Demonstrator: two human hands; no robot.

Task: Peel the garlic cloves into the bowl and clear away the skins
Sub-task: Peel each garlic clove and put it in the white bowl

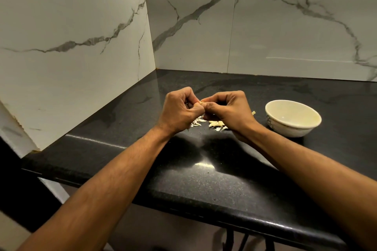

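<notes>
Above the black counter, my left hand (181,108) and my right hand (228,108) meet fingertip to fingertip, both pinching a small pale garlic clove (202,102) that is mostly hidden by the fingers. Under the hands a scatter of garlic skins and pale pieces (216,124) lies on the counter. A cream bowl (293,126) stands to the right of my right hand, upright; the part of its inside that I see holds nothing.
The black granite counter (204,169) runs into a corner of white marble wall tiles (81,36) on the left and behind. Its rounded front edge crosses the lower part of the view. One more skin piece (253,112) lies beside my right hand.
</notes>
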